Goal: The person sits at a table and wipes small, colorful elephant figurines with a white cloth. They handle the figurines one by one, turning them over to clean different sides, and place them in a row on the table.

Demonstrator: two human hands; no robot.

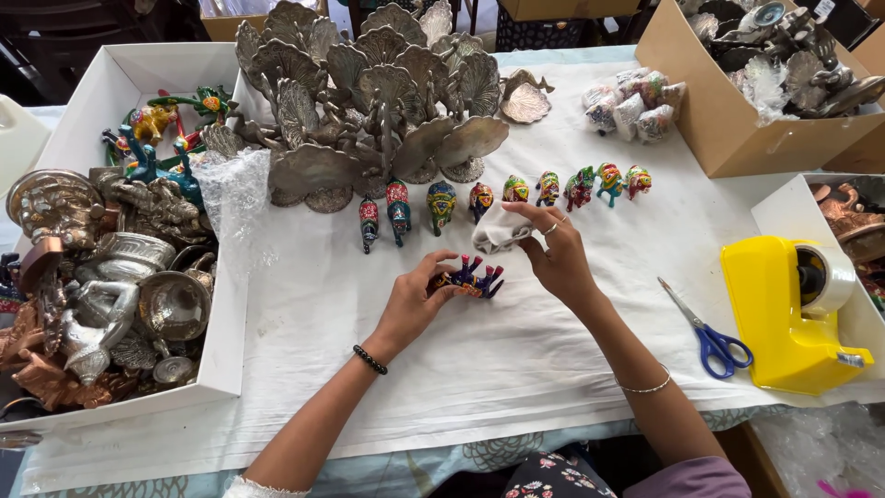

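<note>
My left hand (412,302) grips a small painted elephant figurine (472,278), dark blue with red and yellow marks, turned on its side with its legs up, just above the white cloth-covered table (479,369). My right hand (556,254) pinches a small white cloth (496,232) right above the figurine. Behind my hands stands a row of several painted elephant figurines (516,194).
Silver metal peacocks (369,92) crowd the back. A white box (221,350) of metal statues and bubble wrap sits left. Blue-handled scissors (705,332) and a yellow tape dispenser (784,314) lie right. A cardboard box (710,120) of metalware and wrapped items (631,103) stand at the back right.
</note>
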